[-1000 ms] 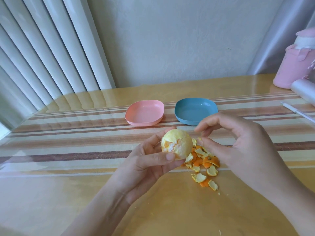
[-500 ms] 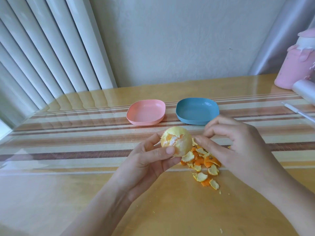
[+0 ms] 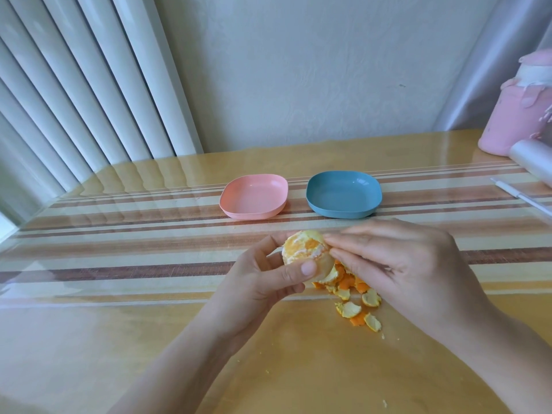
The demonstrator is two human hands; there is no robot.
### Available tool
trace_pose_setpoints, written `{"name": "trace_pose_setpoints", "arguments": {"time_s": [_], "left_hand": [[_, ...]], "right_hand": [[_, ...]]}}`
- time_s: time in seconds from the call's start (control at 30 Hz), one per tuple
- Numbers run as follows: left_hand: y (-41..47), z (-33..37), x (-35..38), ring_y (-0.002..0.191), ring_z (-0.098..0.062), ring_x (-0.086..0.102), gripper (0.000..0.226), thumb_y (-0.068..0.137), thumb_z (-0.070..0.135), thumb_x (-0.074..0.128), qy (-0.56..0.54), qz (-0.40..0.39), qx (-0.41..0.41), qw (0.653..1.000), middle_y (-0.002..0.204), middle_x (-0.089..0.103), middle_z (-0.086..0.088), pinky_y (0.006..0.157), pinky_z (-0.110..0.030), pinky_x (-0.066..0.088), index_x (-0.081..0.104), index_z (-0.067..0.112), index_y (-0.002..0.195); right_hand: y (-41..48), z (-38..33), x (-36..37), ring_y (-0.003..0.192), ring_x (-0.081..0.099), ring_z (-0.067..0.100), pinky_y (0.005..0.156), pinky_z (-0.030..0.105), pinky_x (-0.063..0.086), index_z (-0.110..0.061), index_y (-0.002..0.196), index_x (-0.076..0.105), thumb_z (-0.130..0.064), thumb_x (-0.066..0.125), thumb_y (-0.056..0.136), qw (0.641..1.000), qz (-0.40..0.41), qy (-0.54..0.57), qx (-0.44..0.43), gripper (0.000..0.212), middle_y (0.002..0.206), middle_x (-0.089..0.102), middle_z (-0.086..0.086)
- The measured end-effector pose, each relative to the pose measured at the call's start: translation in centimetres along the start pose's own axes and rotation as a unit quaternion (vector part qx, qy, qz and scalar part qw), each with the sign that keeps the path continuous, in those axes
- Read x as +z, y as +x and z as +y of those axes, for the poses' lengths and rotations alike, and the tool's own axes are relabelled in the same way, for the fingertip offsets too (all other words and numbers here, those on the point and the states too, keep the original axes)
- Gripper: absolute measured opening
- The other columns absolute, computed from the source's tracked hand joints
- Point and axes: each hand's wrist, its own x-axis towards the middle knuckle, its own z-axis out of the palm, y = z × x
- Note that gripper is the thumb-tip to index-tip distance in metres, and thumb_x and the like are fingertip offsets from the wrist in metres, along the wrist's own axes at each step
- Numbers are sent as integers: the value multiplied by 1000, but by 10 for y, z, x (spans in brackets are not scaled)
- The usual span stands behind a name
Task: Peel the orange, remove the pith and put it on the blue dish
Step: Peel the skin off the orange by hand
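The peeled orange point(image 3: 301, 249), with pale pith over much of it and orange flesh showing on top, sits in my left hand point(image 3: 263, 282), thumb across its front and fingers curled behind. My right hand point(image 3: 397, 264) reaches in from the right, its thumb and fingertips pinching pith at the orange's upper right side. A heap of orange peel scraps point(image 3: 352, 297) lies on the table just below and right of the fruit, partly hidden by my right hand. The blue dish point(image 3: 343, 194) stands behind the hands with nothing in it.
A pink dish point(image 3: 254, 200) stands left of the blue one. At the right edge are a pink container point(image 3: 516, 115), a clear plastic roll point(image 3: 531, 159) and a white pen point(image 3: 525, 200). Vertical blinds hang at the left. The glossy striped table point(image 3: 119, 264) has a glass top.
My left hand has turned the orange, so more bare flesh faces up. My right hand has moved left from beside the fruit and now pinches the pith on it.
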Motion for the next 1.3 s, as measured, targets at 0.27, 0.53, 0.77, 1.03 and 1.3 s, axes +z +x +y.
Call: {"name": "trace_pose_setpoints", "arguments": {"time_s": [0.27,0.53,0.77,1.03,1.3], "left_hand": [[0,-5,3,75,-11,62,56,54,27,83,43,37,5,998,88,70,-3,65,-19,50,62,13,104],[-1,-4,5,80,-18,67,52,53,22,86,57,47,26,997,91,71,-11,68,-20,51,65,15,99],[-2,-1,5,90,-26,68,42,56,22,86,77,39,45,995,102,72,-18,79,-25,54,71,24,94],[-1,3,3,99,-27,68,50,59,25,85,54,31,63,996,109,71,-9,88,-32,53,70,22,106],[-1,0,4,97,-32,70,56,57,24,92,80,48,68,993,109,71,-10,87,-36,55,69,21,108]], "right_hand": [[-4,0,7,63,67,21,54,36,54,-8,81,76,-10,63,83,998,19,-65,-6,13,73,71,1],[-5,-1,9,59,62,23,51,37,51,-9,71,71,-5,66,77,997,16,-79,1,9,68,67,1],[-4,-5,8,59,57,23,53,37,47,-10,68,68,-3,60,80,991,32,-133,-2,16,65,62,1],[1,-4,-4,90,66,-4,79,12,51,-18,100,76,-22,68,82,983,2,130,129,20,93,73,-12],[0,0,-3,86,67,-2,76,13,53,-16,98,76,-24,70,80,989,-13,104,104,21,91,74,-9]]}}
